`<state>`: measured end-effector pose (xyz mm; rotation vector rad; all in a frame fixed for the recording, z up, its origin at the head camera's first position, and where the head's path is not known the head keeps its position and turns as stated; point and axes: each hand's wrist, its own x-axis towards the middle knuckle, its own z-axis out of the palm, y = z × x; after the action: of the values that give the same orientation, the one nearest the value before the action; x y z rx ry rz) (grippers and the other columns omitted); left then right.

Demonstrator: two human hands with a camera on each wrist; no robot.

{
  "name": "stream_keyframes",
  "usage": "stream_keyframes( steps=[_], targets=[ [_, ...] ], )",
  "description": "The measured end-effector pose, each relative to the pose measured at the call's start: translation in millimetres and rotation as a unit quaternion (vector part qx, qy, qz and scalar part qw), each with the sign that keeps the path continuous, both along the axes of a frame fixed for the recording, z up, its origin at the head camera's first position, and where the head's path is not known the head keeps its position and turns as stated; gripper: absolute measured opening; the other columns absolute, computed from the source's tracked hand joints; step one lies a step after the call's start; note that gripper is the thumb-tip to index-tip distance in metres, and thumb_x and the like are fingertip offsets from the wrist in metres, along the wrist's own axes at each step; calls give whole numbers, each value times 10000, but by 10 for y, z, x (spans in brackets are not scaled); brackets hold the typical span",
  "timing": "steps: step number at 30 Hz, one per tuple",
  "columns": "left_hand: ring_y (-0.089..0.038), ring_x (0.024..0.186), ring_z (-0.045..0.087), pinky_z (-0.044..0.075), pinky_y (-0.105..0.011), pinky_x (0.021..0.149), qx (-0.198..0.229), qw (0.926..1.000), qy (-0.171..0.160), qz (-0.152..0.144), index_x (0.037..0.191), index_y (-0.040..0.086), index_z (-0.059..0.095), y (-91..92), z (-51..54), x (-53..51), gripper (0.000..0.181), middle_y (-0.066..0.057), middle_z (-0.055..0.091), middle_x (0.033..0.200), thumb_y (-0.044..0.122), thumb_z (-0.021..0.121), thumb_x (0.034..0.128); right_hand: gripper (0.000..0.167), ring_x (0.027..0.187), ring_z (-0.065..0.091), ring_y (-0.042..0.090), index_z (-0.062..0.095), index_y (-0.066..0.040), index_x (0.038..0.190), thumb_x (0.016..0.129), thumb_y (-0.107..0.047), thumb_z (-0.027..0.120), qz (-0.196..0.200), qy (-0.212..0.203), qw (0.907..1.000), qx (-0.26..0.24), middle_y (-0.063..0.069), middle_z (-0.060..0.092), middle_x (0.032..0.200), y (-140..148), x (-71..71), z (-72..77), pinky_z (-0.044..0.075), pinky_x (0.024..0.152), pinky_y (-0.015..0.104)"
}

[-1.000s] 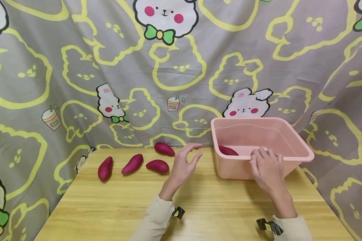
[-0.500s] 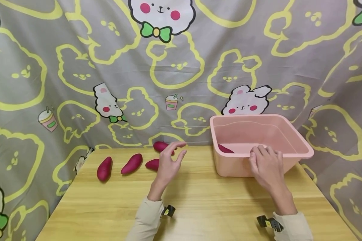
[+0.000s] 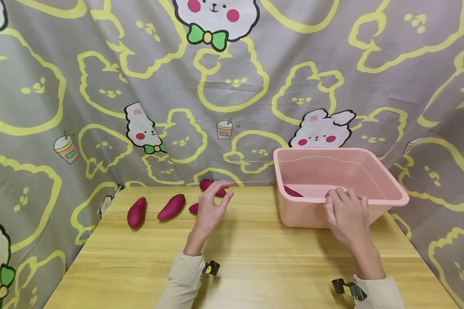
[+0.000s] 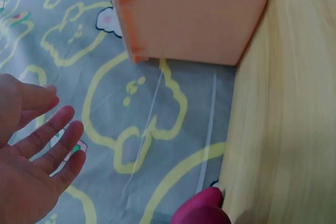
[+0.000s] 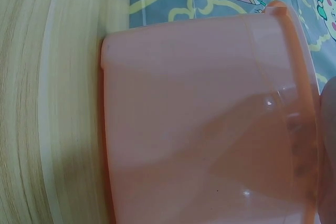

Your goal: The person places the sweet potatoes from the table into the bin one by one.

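Note:
My left hand (image 3: pixel 209 211) hovers over the table with thumb and fingers apart and holds nothing. Behind it lie two dark-red sweet potatoes, the far one (image 3: pixel 206 185) and a nearer one (image 3: pixel 193 208), both partly covered by the hand. Farther left, a sweet potato (image 3: pixel 172 207) lies slanted beside a more upright-lying sweet potato (image 3: pixel 137 213). My right hand (image 3: pixel 348 216) grips the front rim of a pink plastic bin (image 3: pixel 301 214), fingers curled over it. Inside the bin, part of another sweet potato (image 3: pixel 292 192) shows; the front wall hides the rest.
The wooden table (image 3: pixel 255 262) backs onto a grey patterned curtain (image 3: pixel 247 98), which also hangs at both sides. At the right rear of the table, the bin stands near that curtain. Black wrist cameras sit at both sleeves.
My left hand has moved left, away from the bin, to the sweet potatoes and now covers part of two. The right hand keeps its grip on the bin's rim. The head view shifts slightly.

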<state>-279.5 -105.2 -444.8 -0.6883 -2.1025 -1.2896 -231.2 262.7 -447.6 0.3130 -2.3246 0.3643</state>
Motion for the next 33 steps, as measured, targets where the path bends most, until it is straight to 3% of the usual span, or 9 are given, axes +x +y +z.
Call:
stream_keyframes(
  steps=[6, 15, 23, 33],
  targets=[
    [-202, 1103, 666, 524, -430, 962, -163, 9998, 48, 127, 1172, 60, 733, -62, -33, 4, 247, -41, 714, 1167, 48, 759, 927, 260, 867, 501, 388, 574, -88, 916, 1022, -225, 381, -1, -20, 10000, 16, 121, 608, 917, 8, -4, -10, 328, 785, 571],
    [-246, 1073, 666, 515, -516, 953, -147, 9997, -149, 149, 1165, 68, 738, -207, -9, -1, 229, -93, 706, 1151, 37, 742, 937, 267, 852, 499, 383, 578, -89, 905, 1021, -228, 382, 28, 83, 10000, -39, 117, 606, 902, 13, -13, -5, 327, 783, 567],
    [-254, 1017, 676, 529, -537, 896, -208, 9997, -114, 109, 1137, 58, 740, -231, -32, -19, 233, -102, 712, 1125, 6, 761, 911, 269, 861, 502, 378, 584, -95, 910, 1020, -231, 380, -6, 20, 10000, -57, 111, 605, 906, 25, -9, -26, 326, 793, 569],
    [-222, 994, 681, 565, -441, 842, -539, 9964, -635, 153, 1105, 72, 751, -270, -131, -57, 177, -62, 703, 1102, 35, 749, 931, 279, 865, 493, 378, 592, -86, 918, 1029, -238, 385, -12, -26, 10000, -38, 114, 596, 900, 28, -11, -26, 321, 779, 562]
  ],
)
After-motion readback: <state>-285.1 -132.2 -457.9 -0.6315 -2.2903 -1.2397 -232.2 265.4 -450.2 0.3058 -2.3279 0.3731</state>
